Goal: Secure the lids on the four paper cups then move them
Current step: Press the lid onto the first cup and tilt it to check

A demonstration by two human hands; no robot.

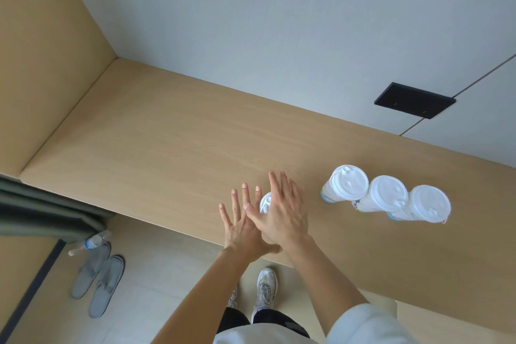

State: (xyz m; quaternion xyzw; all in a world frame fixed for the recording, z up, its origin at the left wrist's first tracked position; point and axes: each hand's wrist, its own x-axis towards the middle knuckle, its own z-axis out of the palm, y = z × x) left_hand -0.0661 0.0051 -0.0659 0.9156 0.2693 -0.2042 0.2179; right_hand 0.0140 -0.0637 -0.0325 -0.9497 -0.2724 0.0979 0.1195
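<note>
Overhead, head view: fourth paper cup (265, 202) on wooden counter (156, 148), near front edge, almost wholly hidden under the two hands; only a sliver of its white lid seen between them. Right hand (282, 215) flat, palm down, fingers straight and close together, laid over the lid top; contact with lid likely but cannot tell for sure. Left hand (243, 220) just beside and partly beneath the right at the heel of the palm, fingers spread and extended, fingertips pointing away toward the wall. Neither hand curled or pinching; both open and flat. Both forearms reaching up from lower frame, crossing slightly near the wrists; right arm with pale rolled sleeve (368, 327) at the elbow. Three lidded cups (384, 197) in a tight row to the right of the hands, well apart from them, upright, neighbours touching or nearly so, white lids seated. Black rectangular plate (414, 100) on grey wall behind the row. Below counter edge: person's sneakers (266, 292) on tiled floor, grey slippers (97, 282) at left, plastic bottle (92, 241) lying just beside them.
</note>
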